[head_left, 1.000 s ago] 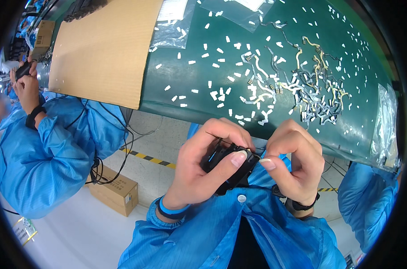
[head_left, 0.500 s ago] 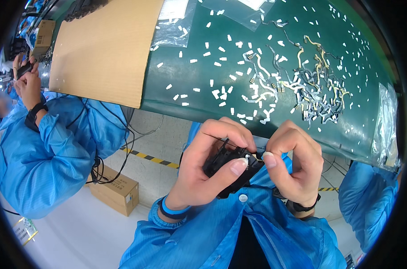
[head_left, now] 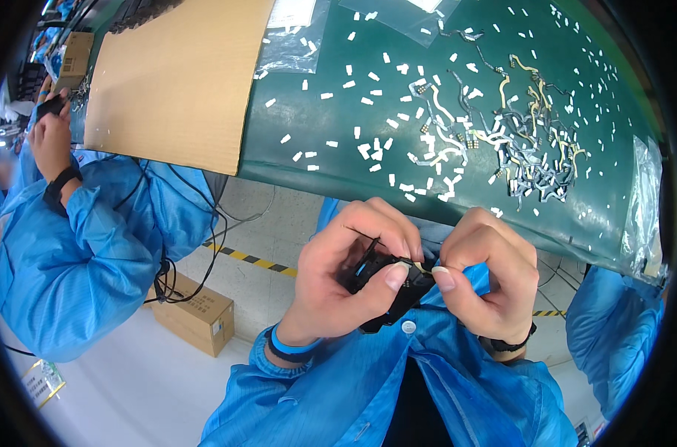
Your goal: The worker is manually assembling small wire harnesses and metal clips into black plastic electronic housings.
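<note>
My left hand (head_left: pixel 353 279) is wrapped round a black plastic housing (head_left: pixel 398 304), its thumb pressed on the upper face. A small yellowish strip (head_left: pixel 420 267) shows at the housing's upper right corner, by the left thumb tip. My right hand (head_left: pixel 489 272) is closed in a pinch beside that corner; what sits between its thumb and forefinger is hidden. Beyond my hands, on the green table mat (head_left: pixel 308 119), lies a tangled heap of short flat cables (head_left: pixel 536 153), grey and yellow. Many small white tabs (head_left: pixel 364 151) are scattered round them.
A large cardboard sheet (head_left: pixel 171 82) covers the table's left part. Clear plastic bags lie at the back and at the right edge (head_left: pixel 640 216). At the left, a co-worker's hand (head_left: pixel 51 145) holds a black part. A carton (head_left: pixel 197 316) stands below, near hanging black cables (head_left: pixel 204 279).
The housing has tilted slightly in my left hand, and a blue spot on it now shows. My right fingertips have shifted slightly at its corner. The co-worker's hands have moved.
</note>
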Demonstrator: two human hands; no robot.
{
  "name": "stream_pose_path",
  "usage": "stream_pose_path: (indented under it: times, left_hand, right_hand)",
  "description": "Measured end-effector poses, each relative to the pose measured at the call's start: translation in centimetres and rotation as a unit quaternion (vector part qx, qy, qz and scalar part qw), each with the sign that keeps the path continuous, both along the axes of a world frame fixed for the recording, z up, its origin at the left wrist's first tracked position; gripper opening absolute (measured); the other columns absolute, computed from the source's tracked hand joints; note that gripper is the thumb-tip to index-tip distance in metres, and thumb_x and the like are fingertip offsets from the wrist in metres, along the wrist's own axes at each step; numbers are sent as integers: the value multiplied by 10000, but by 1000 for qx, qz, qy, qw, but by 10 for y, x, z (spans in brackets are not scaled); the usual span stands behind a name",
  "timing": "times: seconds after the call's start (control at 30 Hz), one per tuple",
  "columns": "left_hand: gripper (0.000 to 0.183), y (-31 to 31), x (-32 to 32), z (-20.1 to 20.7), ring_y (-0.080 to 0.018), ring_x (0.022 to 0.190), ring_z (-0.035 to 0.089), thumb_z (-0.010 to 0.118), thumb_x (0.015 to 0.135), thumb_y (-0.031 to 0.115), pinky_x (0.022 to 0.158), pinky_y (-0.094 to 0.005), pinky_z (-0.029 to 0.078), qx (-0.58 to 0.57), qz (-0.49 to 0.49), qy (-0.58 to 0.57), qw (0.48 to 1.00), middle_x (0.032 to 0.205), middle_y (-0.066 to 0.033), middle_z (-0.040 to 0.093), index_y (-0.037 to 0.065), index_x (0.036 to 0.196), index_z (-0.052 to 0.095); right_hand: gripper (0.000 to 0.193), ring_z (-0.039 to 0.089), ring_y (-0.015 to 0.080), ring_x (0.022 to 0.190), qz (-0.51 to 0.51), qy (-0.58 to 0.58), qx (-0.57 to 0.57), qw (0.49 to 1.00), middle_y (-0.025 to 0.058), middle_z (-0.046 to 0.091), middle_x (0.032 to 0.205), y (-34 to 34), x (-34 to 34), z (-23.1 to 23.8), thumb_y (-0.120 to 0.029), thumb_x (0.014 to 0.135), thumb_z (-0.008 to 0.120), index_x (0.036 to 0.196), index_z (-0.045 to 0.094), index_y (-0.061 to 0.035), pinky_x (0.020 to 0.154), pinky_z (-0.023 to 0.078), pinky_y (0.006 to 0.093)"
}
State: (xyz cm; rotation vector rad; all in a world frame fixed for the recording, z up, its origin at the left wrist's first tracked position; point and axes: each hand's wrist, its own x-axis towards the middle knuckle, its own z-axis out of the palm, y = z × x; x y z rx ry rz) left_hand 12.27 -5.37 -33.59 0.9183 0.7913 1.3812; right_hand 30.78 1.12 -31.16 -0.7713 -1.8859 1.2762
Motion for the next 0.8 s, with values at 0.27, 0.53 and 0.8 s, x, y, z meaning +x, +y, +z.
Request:
stream_pose_path:
  times: [0.27,0.53,0.8]
  left_hand:
    - [353,2,1,1,-162,984,538,684,850,-53,838,-290,454,38,-36,13,999,1107,-143,522,18,1143,502]
    - [495,0,10,6,-197,896,535,728,764,20,809,-306,405,-41,-17,-6,999,981,-171,561,43,1165,438]
    - [422,2,4,2,-179,946,523,686,813,4,862,-313,406,-53,-51,-63,995,1025,-145,538,33,1161,449]
  right_hand:
    - [153,569,167,633,-42,-9,-24,999,89,609,769,-2,1,0,75,770,731,790,595,9,548,436,270]
    - [263,592,186,643,-2,4,42,999,73,613,776,0,3,0,74,684,745,935,753,-1,560,453,275]
    - [337,598,174,639,-4,-7,63,998,50,600,768,0,6,0,39,606,747,926,798,-55,546,455,280]
